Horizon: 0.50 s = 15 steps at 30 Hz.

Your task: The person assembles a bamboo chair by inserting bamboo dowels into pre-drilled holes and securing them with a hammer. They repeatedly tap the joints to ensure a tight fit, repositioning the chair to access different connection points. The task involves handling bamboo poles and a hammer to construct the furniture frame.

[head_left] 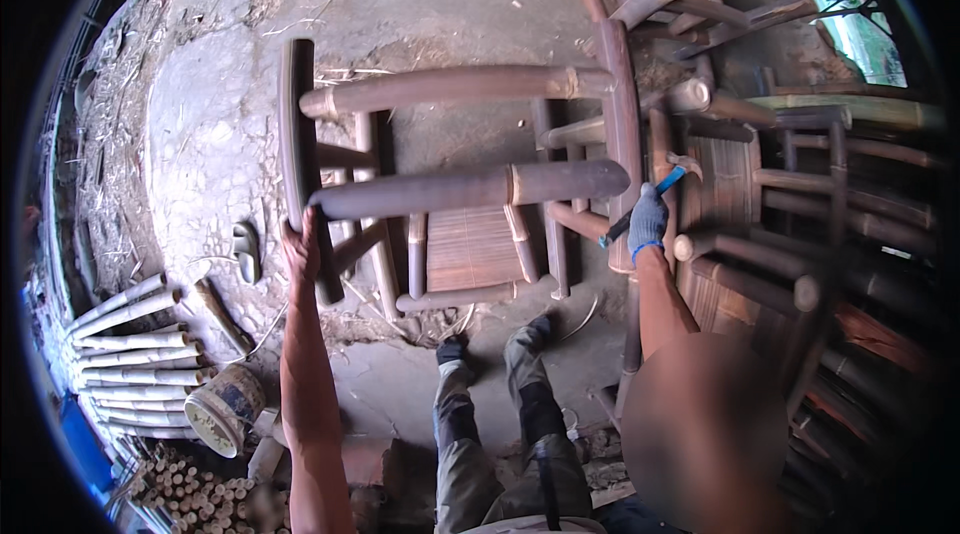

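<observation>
In front of me stands a dark brown bamboo chair (450,190) with thick round poles and a slatted seat panel (470,252). My left hand (302,249), bare, is closed around the chair's left-hand pole (298,124), near the end of the closer crosspiece. My right hand (648,221) wears a grey-blue knitted glove. It grips a hammer (672,177) with a blue and black handle, its head pointing up and away from me. The hammer is just right of the chair's right-hand pole (622,114), and I cannot tell whether it touches the chair.
More bamboo chairs (730,164) crowd the right side, some stacked. Pale bamboo poles (140,374) lie at left, by a dirty white bucket (226,411). Cut bamboo pieces (195,496) are bundled at lower left. A sandal (245,252) lies on the concrete floor (220,134).
</observation>
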{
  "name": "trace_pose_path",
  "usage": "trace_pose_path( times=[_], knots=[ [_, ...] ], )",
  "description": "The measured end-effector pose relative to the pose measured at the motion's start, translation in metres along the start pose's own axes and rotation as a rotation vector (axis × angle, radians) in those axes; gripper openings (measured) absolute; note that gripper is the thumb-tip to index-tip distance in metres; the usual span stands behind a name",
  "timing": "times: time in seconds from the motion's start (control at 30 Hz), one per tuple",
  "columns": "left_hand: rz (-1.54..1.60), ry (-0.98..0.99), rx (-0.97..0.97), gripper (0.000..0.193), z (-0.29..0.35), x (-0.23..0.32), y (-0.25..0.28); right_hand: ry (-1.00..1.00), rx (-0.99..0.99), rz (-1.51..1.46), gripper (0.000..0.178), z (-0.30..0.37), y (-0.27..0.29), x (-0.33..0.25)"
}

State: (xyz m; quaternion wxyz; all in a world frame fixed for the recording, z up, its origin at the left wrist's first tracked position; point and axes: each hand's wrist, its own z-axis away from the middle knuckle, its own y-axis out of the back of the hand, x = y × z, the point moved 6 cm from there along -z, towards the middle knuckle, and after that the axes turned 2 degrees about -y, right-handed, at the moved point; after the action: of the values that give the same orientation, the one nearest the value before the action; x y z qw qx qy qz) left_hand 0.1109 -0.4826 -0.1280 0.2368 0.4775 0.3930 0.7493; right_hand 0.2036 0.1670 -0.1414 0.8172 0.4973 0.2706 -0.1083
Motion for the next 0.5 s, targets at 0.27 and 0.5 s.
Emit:
trace_pose_path(
  times=[0.27, 0.5],
  knots=[
    [-0.038, -0.034, -0.038, 0.097, -0.024, -0.033, 0.015, 0.227, 0.147, 0.168, 0.052, 0.077, -0.01, 0.009],
    [-0.121, -0.087, 0.032, 0.102, -0.025, -0.038, 0.016, 0.245, 0.147, 0.047, 0.043, 0.084, -0.01, 0.004]
  ],
)
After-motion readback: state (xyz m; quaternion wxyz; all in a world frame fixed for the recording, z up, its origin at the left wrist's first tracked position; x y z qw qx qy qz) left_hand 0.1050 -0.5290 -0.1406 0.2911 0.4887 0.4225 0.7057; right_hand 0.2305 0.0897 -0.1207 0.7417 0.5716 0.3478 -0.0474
